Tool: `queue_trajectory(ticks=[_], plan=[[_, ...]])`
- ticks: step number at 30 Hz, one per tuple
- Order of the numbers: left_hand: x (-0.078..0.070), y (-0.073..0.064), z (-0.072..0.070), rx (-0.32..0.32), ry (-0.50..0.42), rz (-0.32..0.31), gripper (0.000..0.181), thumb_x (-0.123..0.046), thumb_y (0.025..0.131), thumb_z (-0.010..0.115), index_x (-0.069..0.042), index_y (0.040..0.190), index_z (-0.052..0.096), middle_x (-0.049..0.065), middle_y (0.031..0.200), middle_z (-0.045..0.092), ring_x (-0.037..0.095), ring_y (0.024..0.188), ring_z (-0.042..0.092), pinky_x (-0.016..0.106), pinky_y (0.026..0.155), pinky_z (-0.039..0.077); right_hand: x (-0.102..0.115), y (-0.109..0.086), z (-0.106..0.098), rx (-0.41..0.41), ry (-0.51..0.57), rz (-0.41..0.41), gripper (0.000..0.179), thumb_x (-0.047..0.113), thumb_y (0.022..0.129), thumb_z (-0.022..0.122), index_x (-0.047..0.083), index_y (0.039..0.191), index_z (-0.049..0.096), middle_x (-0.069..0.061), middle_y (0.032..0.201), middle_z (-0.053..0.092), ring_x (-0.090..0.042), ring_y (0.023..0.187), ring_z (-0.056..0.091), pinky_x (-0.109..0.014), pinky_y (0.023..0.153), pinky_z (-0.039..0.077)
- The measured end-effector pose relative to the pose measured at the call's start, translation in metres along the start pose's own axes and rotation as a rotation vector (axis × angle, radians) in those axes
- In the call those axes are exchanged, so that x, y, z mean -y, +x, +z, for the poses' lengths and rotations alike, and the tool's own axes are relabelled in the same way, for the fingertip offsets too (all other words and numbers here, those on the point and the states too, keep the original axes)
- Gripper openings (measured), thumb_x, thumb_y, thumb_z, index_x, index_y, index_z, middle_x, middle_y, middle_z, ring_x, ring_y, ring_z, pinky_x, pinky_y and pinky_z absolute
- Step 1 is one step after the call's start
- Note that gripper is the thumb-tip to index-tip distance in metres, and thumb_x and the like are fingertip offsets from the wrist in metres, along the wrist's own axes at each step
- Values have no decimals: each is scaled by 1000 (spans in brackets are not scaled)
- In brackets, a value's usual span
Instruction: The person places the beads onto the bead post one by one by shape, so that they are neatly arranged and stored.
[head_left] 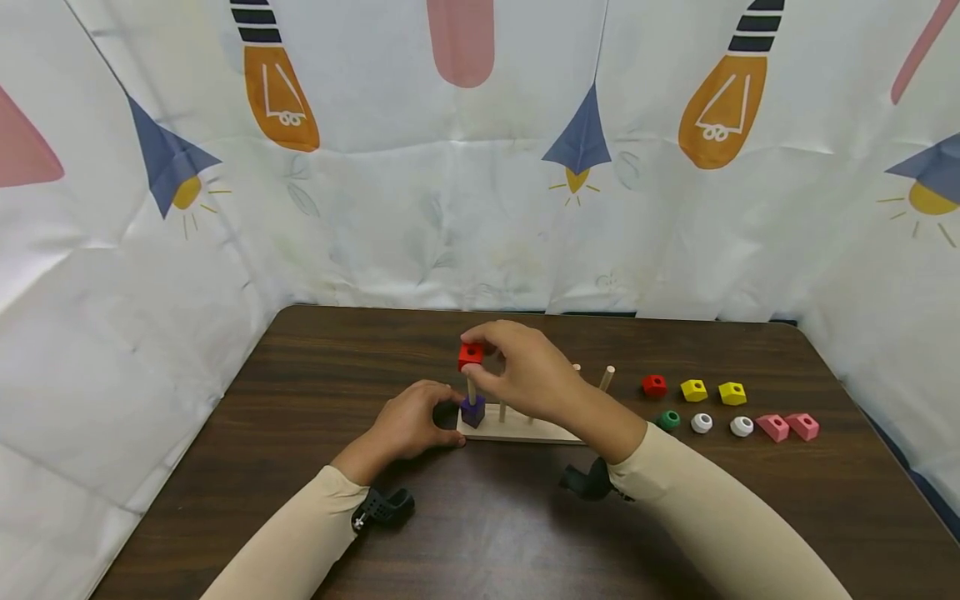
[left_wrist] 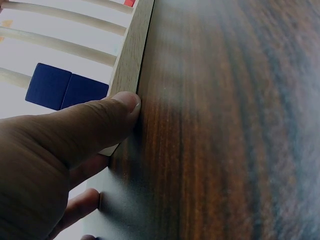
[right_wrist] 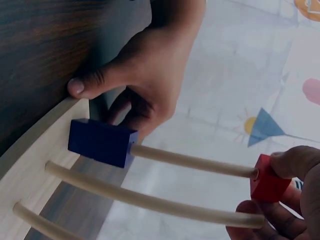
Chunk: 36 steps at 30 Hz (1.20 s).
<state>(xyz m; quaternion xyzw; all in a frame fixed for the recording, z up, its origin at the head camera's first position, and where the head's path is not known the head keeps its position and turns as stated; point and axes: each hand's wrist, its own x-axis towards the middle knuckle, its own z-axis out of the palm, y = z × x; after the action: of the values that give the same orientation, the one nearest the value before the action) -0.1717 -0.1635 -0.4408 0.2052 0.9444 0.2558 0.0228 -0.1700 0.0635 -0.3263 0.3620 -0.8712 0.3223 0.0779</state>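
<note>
My right hand (head_left: pixel 534 371) pinches a red block (head_left: pixel 470 357) between thumb and fingers at the top of the leftmost peg. In the right wrist view, the peg's tip meets the hole of that red block (right_wrist: pixel 269 181). Two purple blocks (left_wrist: pixel 67 87) sit stacked at the foot of the same peg, against the base. My left hand (head_left: pixel 411 421) grips the left end of the wooden peg board (head_left: pixel 517 429), thumb on its front edge and fingers behind. Other pegs (right_wrist: pixel 150 200) rise from the board, partly hidden by my right hand in the head view.
Right of the board lie a red block (head_left: pixel 654 386), two yellow blocks (head_left: pixel 693 391), a green bead (head_left: pixel 668 420), two white beads (head_left: pixel 701 423) and two pink blocks (head_left: pixel 802 426). The brown table (head_left: pixel 337 358) ends at a printed curtain (head_left: pixel 450 217).
</note>
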Motion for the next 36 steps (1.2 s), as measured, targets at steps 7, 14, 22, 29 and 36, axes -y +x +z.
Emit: queue_trajectory(ticks=[7, 14, 22, 29, 36], plan=[[2, 0, 0, 4, -16, 1, 49, -36, 72, 95, -23, 116, 76, -5, 121, 69, 23, 121, 60, 50, 96, 51, 6, 1, 6, 28, -47, 56, 35, 23, 95, 75, 10, 127, 68, 5, 112, 66, -8, 97, 63, -27, 81, 53], [2, 2, 0, 1, -21, 1, 49, -35, 71, 95, -23, 115, 77, -6, 119, 69, 22, 119, 60, 49, 96, 51, 15, -3, 15, -34, -28, 98, 32, 16, 95, 75, 6, 124, 68, 3, 105, 65, -8, 86, 59, -25, 73, 51], [1, 3, -1, 2, -8, 0, 49, -35, 71, 96, -22, 114, 76, -5, 117, 69, 22, 118, 60, 49, 95, 52, 12, -10, 34, -164, 55, 164, 35, 14, 94, 75, 4, 127, 66, 0, 107, 68, -15, 92, 64, -30, 78, 54], [1, 4, 0, -1, 10, -6, 49, -36, 70, 95, -22, 114, 76, -4, 117, 70, 22, 120, 59, 48, 97, 51, 0, -16, 49, -210, 126, 181, 61, 9, 88, 80, 2, 142, 52, -5, 113, 66, -17, 94, 65, -35, 82, 56], [1, 3, 1, -1, 19, 1, 50, -35, 70, 95, -19, 113, 76, -1, 117, 70, 24, 120, 60, 49, 98, 50, -5, -22, 62, -265, 264, 241, 97, 4, 85, 82, 4, 158, 18, -5, 112, 65, -17, 93, 67, -39, 85, 57]])
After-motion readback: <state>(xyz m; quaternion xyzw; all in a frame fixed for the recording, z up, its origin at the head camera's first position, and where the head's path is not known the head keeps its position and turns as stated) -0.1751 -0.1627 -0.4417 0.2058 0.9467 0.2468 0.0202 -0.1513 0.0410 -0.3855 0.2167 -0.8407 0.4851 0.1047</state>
